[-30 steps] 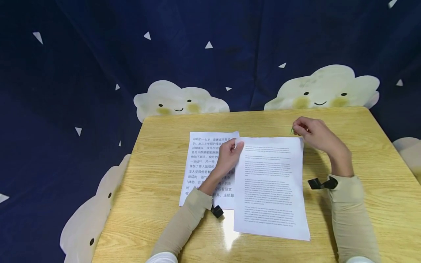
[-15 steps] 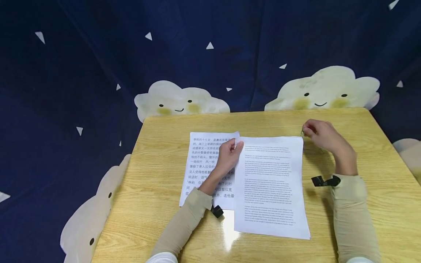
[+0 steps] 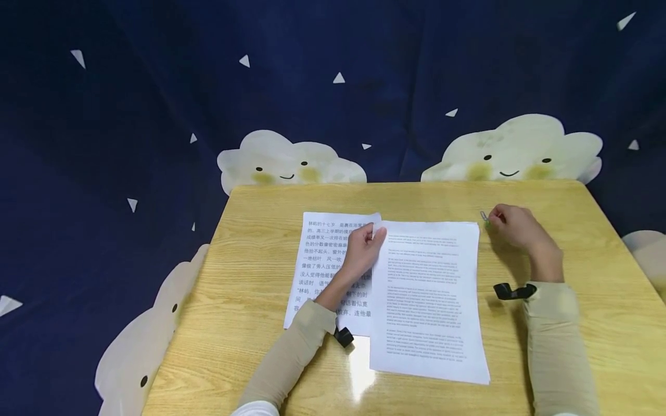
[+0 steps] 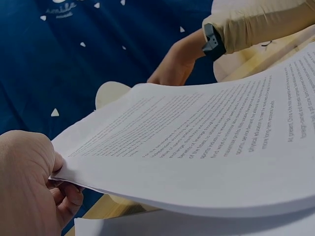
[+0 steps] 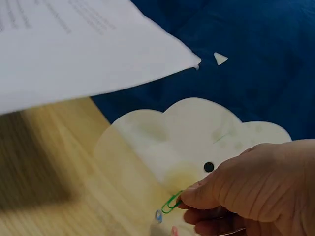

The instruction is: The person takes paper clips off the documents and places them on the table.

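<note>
My left hand (image 3: 361, 248) pinches the top left corner of a stack of printed sheets (image 3: 426, 300). In the left wrist view the stack (image 4: 197, 142) bows upward, its edge showing more than one layer. My right hand (image 3: 517, 228) is off the stack's top right corner, and its thumb and finger pinch a green paper clip (image 5: 172, 202). That clip is apart from the paper. Below it in the right wrist view are a blue paper clip (image 5: 158, 216) and part of a pink one (image 5: 174, 230).
Under my left forearm and partly beneath the stack lies a sheet with large Chinese print (image 3: 328, 248). Everything is over a wooden table (image 3: 250, 260). A dark blue curtain (image 3: 291, 92) with cloud shapes hangs behind the table's far edge.
My right hand has shifted rightward with the green paper clip, from above the stack's top edge to beyond its right corner. The left hand keeps its grip on the stack.
</note>
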The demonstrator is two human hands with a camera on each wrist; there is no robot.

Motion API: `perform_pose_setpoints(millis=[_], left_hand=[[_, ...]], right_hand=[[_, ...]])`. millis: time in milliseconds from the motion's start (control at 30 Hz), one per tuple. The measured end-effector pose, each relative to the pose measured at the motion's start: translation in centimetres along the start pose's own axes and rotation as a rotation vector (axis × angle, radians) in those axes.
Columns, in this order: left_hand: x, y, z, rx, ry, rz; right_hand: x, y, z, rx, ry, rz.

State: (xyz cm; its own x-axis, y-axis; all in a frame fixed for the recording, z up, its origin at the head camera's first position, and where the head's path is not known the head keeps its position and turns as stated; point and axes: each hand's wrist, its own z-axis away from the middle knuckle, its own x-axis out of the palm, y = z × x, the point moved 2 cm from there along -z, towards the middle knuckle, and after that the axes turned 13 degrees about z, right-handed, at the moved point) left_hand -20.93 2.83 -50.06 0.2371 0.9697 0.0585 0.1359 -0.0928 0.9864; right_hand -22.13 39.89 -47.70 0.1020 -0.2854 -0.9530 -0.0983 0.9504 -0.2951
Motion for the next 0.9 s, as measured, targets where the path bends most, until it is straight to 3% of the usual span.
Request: perform_pose_setpoints(millis=[233, 433, 900], left_hand=[[0.0, -0.1, 0.0, 0.014, -0.010, 0.002], [-0.1, -0.1, 0.0, 0.020, 0.003, -0.007], [-0.1, -0.3, 0.1, 0.007, -0.004, 0.002]], right_hand=[[1.5, 1.0, -0.2, -0.007, 0.044, 0.073], [2.2, 1.9, -0.3, 0.075, 0.063, 0.124], [2.8, 2.4, -0.3, 0.179, 0.174, 0.053]])
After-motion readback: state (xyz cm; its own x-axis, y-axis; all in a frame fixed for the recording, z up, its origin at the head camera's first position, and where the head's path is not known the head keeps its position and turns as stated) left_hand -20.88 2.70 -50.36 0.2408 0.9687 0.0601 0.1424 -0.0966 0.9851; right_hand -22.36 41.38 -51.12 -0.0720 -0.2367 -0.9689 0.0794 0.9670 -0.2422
